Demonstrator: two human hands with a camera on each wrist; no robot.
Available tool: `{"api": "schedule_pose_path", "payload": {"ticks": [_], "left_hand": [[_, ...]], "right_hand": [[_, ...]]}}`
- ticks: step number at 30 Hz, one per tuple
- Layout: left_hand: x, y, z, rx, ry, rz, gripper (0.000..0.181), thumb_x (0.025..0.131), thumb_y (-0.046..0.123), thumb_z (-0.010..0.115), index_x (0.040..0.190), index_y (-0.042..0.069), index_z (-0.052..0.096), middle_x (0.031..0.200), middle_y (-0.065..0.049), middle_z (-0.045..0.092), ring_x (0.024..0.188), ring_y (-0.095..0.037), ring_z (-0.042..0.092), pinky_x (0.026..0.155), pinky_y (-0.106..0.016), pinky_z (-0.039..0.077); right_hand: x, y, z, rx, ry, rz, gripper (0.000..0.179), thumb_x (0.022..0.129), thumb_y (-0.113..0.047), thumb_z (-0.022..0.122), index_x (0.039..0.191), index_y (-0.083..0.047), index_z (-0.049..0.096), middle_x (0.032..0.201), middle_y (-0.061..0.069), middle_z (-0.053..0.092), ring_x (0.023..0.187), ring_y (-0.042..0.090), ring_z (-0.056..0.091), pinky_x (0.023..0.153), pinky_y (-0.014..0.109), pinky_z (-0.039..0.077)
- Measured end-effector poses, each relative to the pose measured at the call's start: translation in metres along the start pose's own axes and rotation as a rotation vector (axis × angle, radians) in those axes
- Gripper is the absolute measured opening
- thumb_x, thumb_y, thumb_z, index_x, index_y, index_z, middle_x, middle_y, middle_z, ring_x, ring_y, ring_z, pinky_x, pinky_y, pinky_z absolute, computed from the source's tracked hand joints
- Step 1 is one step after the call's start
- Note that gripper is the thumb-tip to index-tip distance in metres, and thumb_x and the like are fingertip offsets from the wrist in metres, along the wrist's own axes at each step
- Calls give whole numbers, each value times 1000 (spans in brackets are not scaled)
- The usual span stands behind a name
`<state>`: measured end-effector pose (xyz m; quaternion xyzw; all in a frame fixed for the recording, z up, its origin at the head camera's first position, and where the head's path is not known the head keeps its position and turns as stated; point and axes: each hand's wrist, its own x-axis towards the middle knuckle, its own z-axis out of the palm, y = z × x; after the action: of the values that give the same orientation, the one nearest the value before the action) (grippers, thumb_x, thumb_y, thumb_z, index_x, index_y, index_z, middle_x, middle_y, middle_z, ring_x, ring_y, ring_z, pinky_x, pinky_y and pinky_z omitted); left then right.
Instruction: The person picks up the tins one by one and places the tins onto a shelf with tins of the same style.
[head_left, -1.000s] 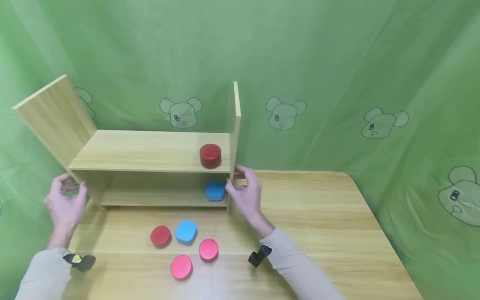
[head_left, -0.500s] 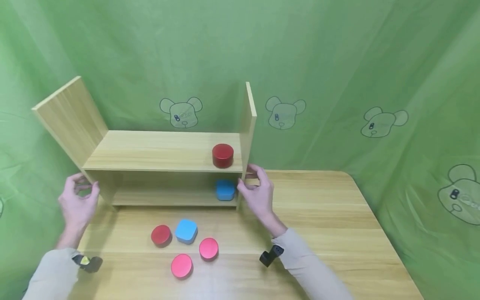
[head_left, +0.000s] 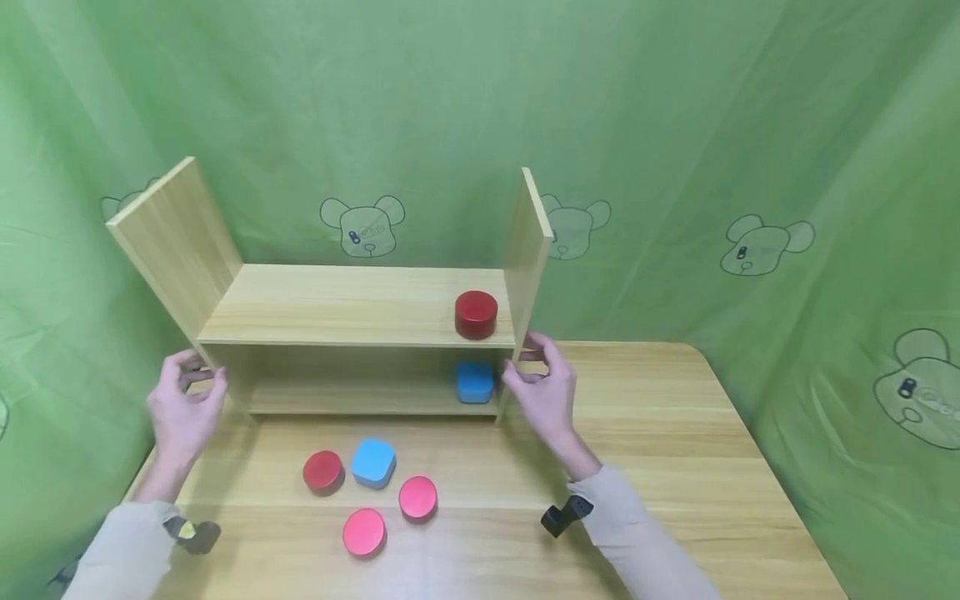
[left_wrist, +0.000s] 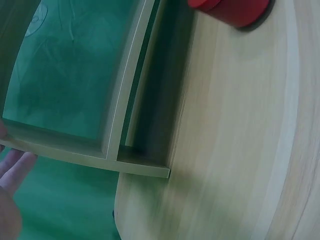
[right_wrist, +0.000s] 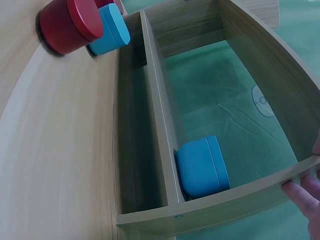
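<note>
A light wooden desk shelf (head_left: 360, 307) stands toward the back of the table, its two side panels rising above the upper board. My left hand (head_left: 183, 408) grips the left panel's front edge between thumb and fingers; part of that grip shows in the left wrist view beside the panel (left_wrist: 75, 154). On the other side my right hand (head_left: 547, 392) pinches the right panel's front edge, its fingers (right_wrist: 300, 197) at the outer face in the right wrist view. A dark red round tin (head_left: 476, 315) sits on the upper board's right end. Below it, a blue rounded-square tin (head_left: 474, 383) rests inside the lower compartment.
In front of the shelf lie a dark red round tin (head_left: 323, 472), a blue rounded-square tin (head_left: 373, 463) and two pink round tins, one farther right (head_left: 417, 498) and one nearer (head_left: 364, 533). A green curtain (head_left: 675, 167) hangs behind the wooden table (head_left: 660, 467).
Both hands have moved the shelf to the right along the table, with the dark red and blue tins riding on it. The loose tins in front have stayed put.
</note>
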<state>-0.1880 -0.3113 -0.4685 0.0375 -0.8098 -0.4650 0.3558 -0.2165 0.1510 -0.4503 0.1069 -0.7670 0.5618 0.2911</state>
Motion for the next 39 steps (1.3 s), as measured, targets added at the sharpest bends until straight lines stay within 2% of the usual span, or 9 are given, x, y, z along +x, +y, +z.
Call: {"api": "schedule_pose_path", "payload": {"ticks": [3,6,13,19,24,27,31,35,39], "left_hand": [[-2,3,4,-17,-10,30,37,90,-11,69,125,-13,57,105,25,57,87,20,57,69,2,50],[-5,5,9,-29,-22,38,38,90,-11,70,125,-13,57,106,27,58,87,20,58,69,2,50],[-8,13,16,-32,-62,24,37,89,-10,70,123,-12,55,99,37,56,87,20,57,69,1,51],[-12,18,23,-48,-102,-4,38,89,-9,71,124,-10,56,99,33,55,87,18,57,69,0,52],[-14,23,28,-60,-114,-2,37,89,-9,72,123,-8,58,100,21,58,87,18,58,68,-1,52],[-16,26,31,-62,-130,4,36,90,-8,71,123,-8,57,101,3,66,87,19,58,69,0,52],[-18,29,34,-65,-163,11,37,91,-8,70,126,-9,55,108,-25,69,88,21,56,70,0,52],[-19,32,38,-66,-190,5,39,92,-7,71,128,-9,54,112,-28,68,90,21,55,71,0,52],[-20,35,42,-68,-208,-7,40,93,-6,71,129,-8,54,114,-27,68,91,20,55,72,0,52]], "right_hand": [[0,3,-7,3,7,0,49,78,15,76,125,6,65,115,25,73,92,8,66,68,18,63],[1,6,-14,4,11,1,49,78,16,76,125,7,65,114,27,72,91,4,65,67,17,63],[3,10,-31,-4,14,10,50,78,16,76,126,9,64,115,29,72,90,-1,64,68,14,62],[5,14,-44,-4,10,34,52,78,18,75,128,9,62,117,30,70,91,-1,64,69,13,61],[5,17,-54,-8,4,50,53,80,17,75,131,8,62,118,27,70,93,1,64,70,12,61],[6,18,-59,3,9,69,53,81,17,74,131,7,63,115,17,71,93,0,64,71,12,61],[6,19,-66,2,24,82,53,80,18,74,131,6,64,111,-6,68,92,-2,65,71,13,61],[6,21,-72,6,29,92,54,80,19,74,132,7,63,109,-21,66,93,-2,66,71,14,62],[7,24,-80,14,26,98,55,81,20,73,133,8,61,108,-24,66,95,-2,66,71,14,62]]}}
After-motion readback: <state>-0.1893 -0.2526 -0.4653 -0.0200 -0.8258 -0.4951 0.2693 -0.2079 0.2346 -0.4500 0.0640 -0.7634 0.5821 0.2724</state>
